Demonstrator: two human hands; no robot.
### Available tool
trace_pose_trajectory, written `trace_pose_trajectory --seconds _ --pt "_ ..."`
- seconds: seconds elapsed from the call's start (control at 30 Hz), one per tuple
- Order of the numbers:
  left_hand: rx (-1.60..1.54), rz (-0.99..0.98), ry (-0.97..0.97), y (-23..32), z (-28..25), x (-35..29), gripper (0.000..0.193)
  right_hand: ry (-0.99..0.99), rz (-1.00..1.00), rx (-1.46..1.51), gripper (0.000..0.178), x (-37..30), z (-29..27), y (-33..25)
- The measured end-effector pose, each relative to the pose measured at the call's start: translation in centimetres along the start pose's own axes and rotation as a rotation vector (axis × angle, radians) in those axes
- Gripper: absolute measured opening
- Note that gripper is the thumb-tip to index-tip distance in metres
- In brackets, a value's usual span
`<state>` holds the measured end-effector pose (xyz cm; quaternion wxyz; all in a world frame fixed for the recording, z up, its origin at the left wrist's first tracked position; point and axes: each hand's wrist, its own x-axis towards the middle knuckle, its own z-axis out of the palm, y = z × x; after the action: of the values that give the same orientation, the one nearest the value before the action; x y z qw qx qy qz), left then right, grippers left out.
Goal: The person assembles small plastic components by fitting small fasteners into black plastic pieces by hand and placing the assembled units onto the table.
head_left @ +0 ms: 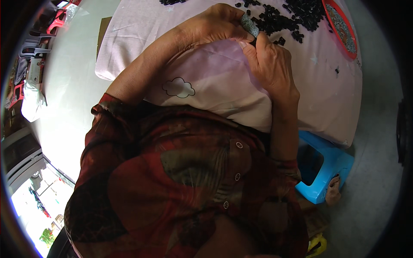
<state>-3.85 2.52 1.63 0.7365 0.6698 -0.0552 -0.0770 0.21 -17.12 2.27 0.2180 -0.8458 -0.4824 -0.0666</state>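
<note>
**Pink cloth, black parts, two hands pinched together**

Pink cloth with a small cloud print covers the desk, likely to keep the tiny pieces from rolling or scratching. Both hands meet near the far middle of the desk, at the near edge of a heap of small black parts spread toward the far right corner. The left hand is curled narrow, and its fingertip wears a grey speckled finger cot, which probably gives grip on something this small. The right hand is closed down too, thumb and fingers pinching a small dark piece just where the two hands touch; what the piece is I cannot tell. The heap lies just beyond the fingers, so the next part is near. A red-rimmed tray sits at the right edge, beside the heap. A blue plastic stool stands on the floor under the near right corner.
</note>
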Motion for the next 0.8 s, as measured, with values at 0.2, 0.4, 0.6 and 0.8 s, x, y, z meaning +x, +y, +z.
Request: trace_pose_trajectory --seconds 0.2,0.4,0.6,0.8 --pt "0.21 -0.098 0.06 1.0 -0.2 -0.5 0.019 -0.028 0.018 0.075 0.042 0.2 -0.8 -0.4" --pt "0.312 -0.162 0.116 1.7 0.4 -1.0 0.018 -0.093 0.041 -0.013 0.04 0.4 -0.9 -0.8" --pt "0.38 -0.01 0.228 0.7 0.9 -1.2 0.019 -0.126 0.045 -0.15 0.038 1.0 -1.3 -0.8" --pt "0.616 0.108 0.325 2.6 1.8 -2.5 0.022 -0.146 0.066 -0.047 0.035 1.1 -1.1 -0.4"
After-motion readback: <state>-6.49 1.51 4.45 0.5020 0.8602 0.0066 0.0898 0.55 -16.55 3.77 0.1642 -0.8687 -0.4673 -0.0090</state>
